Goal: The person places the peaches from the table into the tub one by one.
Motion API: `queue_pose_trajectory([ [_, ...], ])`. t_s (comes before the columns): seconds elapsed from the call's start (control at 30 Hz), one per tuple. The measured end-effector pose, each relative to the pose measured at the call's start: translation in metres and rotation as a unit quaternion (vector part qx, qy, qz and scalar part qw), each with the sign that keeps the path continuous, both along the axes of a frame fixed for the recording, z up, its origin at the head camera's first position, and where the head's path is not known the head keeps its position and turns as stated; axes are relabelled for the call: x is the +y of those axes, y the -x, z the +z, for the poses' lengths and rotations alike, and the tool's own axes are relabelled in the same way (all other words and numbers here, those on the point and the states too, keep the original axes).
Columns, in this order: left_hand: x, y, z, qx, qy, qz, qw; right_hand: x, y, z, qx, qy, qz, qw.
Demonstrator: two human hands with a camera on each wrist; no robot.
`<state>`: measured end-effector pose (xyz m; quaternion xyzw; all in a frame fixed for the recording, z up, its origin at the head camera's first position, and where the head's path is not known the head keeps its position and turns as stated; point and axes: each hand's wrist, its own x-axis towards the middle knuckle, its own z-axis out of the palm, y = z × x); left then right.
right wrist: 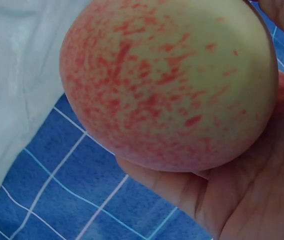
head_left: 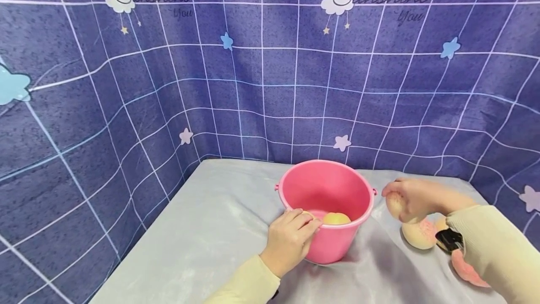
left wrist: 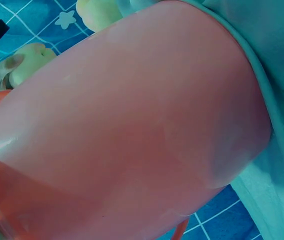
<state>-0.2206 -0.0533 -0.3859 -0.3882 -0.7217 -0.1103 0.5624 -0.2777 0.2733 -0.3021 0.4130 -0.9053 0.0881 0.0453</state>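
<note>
A pink bucket (head_left: 326, 179) stands upright on the grey cloth, with yellow peaches (head_left: 336, 218) partly visible inside behind its near rim. My left hand (head_left: 292, 236) grips that near rim, fingers hooked over the edge. The left wrist view is mostly filled by the bucket's side (left wrist: 132, 120). To the right of the bucket, my right hand (head_left: 419, 198) holds a peach (right wrist: 172, 85), pale yellow with red speckles, raised above the cloth. Its fingers and thumb wrap around the fruit.
Below my right hand, a yellow-pink peach (head_left: 417, 234) lies on the cloth (head_left: 219, 229). Another peach (head_left: 441, 224) is partly hidden behind the wrist. A redder peach (head_left: 467, 269) sits by the right sleeve. A blue patterned curtain (head_left: 278, 69) hangs behind.
</note>
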Motion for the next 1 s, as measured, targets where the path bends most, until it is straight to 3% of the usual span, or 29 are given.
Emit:
queue_pose_trajectory([
  [0.37, 0.002, 0.001, 0.000, 0.009, -0.002, -0.004, 1.0000, 0.001, -0.006, 0.025, -0.020, -0.069, -0.063, 0.9954],
  [0.63, 0.001, 0.001, -0.001, 0.005, -0.002, 0.000, 1.0000, -0.005, -0.007, 0.037, -0.005, -0.076, -0.051, 0.9958],
  [1.0, -0.001, -0.002, 0.001, 0.006, 0.008, 0.012, 0.9999, -0.026, -0.010, 0.053, -0.030, -0.106, -0.055, 0.9924],
])
